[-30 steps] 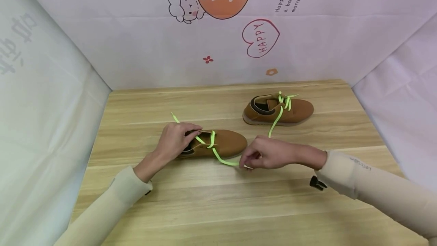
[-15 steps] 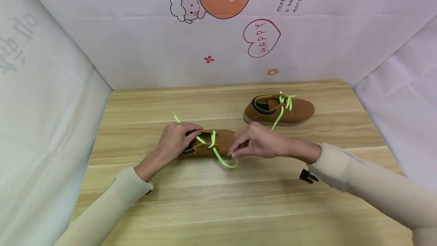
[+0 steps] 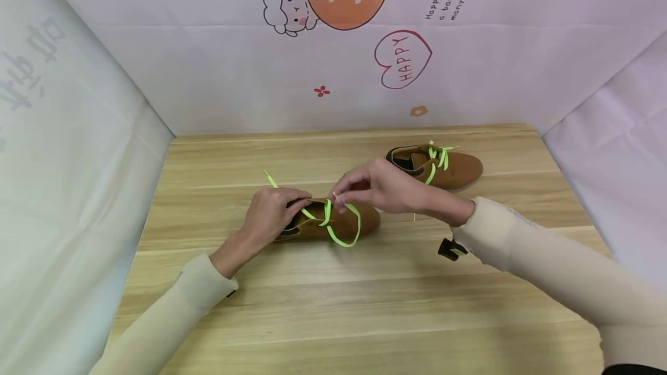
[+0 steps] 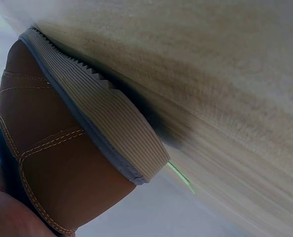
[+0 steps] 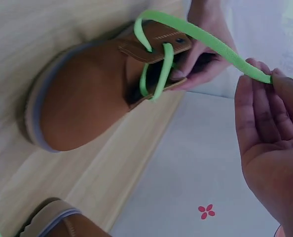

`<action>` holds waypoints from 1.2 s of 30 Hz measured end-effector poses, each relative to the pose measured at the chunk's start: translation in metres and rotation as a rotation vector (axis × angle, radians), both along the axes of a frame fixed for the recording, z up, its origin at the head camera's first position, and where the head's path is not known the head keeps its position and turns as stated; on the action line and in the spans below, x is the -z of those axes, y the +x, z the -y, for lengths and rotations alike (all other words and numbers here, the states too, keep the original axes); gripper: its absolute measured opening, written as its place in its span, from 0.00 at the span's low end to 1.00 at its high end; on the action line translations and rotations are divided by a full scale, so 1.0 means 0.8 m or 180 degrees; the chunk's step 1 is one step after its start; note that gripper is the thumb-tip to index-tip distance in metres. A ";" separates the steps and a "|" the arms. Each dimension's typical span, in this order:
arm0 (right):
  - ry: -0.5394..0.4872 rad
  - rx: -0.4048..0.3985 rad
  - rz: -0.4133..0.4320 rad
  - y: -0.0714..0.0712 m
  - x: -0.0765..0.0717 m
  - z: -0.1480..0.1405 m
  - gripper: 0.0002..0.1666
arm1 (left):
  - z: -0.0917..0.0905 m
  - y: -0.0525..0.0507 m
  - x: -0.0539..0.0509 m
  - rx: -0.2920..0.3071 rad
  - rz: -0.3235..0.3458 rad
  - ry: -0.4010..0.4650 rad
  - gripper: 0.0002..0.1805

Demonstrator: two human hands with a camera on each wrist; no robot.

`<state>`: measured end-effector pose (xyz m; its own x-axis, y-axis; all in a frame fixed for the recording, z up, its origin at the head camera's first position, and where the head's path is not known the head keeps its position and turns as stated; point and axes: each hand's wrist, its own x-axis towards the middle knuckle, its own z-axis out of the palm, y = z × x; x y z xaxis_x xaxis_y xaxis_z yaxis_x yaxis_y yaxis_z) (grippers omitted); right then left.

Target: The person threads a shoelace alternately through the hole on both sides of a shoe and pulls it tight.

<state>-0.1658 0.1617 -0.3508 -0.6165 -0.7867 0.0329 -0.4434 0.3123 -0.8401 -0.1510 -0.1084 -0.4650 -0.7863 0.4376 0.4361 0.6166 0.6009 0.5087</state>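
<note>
A brown shoe [image 3: 365,221] with neon-green lacing lies toe-right on the wooden table. My left hand [image 3: 267,213] grips its upper near the ankle opening, thumb and fingers pinching the edge by the eyelets. Over the shoe's front, my right hand [image 3: 388,190] pinches the end of the green shoelace [image 5: 201,37] between thumb and fingers. That shoelace arcs up from the near-side eyelet in a loose loop. The other lace end sticks out past the left hand on the far side. Brown leather and a ribbed sole [image 4: 102,113] fill the left wrist view.
A second brown shoe [image 3: 461,169], also green-laced, stands behind to the right, partly hidden by the right hand. White cloth walls with printed drawings enclose the wooden table [image 3: 323,311] at the back and sides.
My right hand has carried the lace end from the table by the toe up and leftward over the shoe, bending the lace into a loop. The left hand has kept its hold.
</note>
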 end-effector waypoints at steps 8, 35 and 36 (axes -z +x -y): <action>-0.0057 0.0411 0.0442 -0.029 0.000 0.018 0.03 | -0.003 0.000 -0.004 -0.0082 0.0141 -0.0026 0.05; 0.1423 -0.0491 -0.1132 -0.093 0.050 0.054 0.06 | -0.004 -0.001 -0.003 -0.0194 0.0218 -0.0072 0.06; 0.1399 -0.0531 -0.1120 -0.094 0.052 0.055 0.07 | -0.004 -0.001 -0.004 -0.0197 0.0211 -0.0073 0.06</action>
<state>-0.2406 0.1175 -0.3926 -0.4943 -0.8582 -0.1381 -0.7453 0.5002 -0.4409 -0.1518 -0.1053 -0.4621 -0.8389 0.3966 0.3727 0.5434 0.6486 0.5329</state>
